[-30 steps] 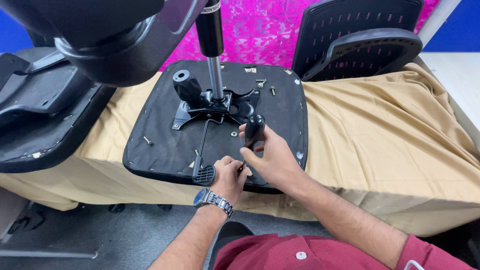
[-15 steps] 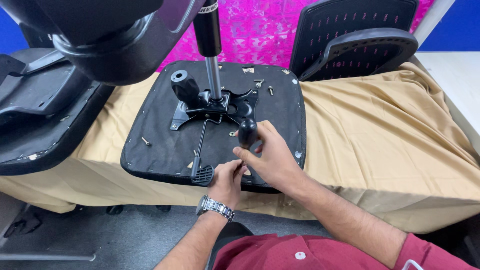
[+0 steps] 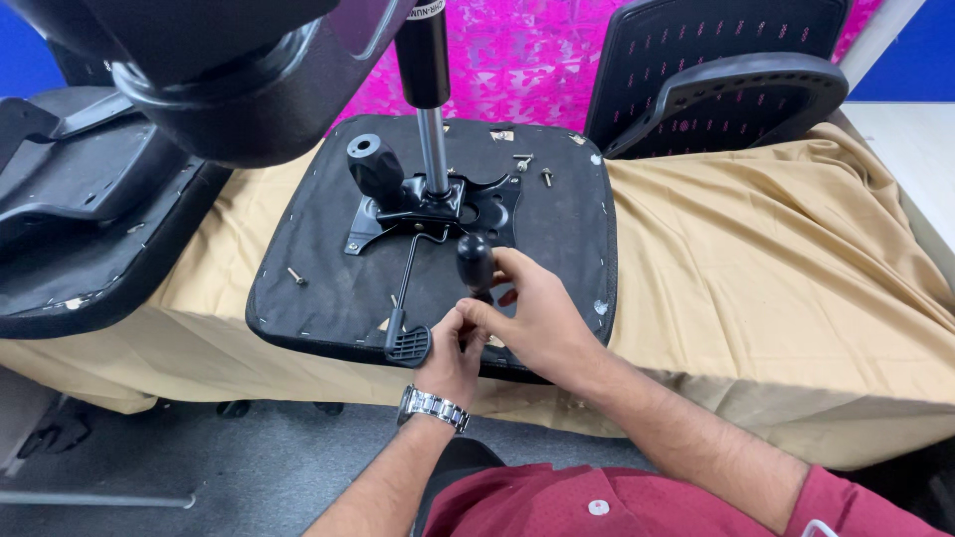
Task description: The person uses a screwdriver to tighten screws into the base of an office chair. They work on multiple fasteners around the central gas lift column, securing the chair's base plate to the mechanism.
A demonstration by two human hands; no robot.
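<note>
An upturned black chair seat point(image 3: 557, 249) lies on the cloth-covered table. At its middle sits a black metal mechanism plate point(image 3: 438, 204) with a gas lift cylinder point(image 3: 426, 60) standing up from it. My right hand point(image 3: 542, 318) grips a black-handled screwdriver point(image 3: 475, 261), held upright near the seat's front edge. My left hand point(image 3: 453, 353), with a metal wristwatch, pinches the tool's lower shaft just beside the lever paddle point(image 3: 408, 343). The tip is hidden by my fingers. Loose screws point(image 3: 295, 275) lie on the seat.
A beige cloth point(image 3: 776, 268) covers the table. A black mesh chair backrest point(image 3: 726, 80) stands at the back right. Another black chair part point(image 3: 90, 229) lies at the left, and a chair base hub point(image 3: 229, 70) looms at the top left. More screws point(image 3: 545, 177) lie near the seat's far edge.
Both hands stay on the screwdriver at the seat's front edge. The handle has shifted slightly left and my left fingers have closed in on the shaft.
</note>
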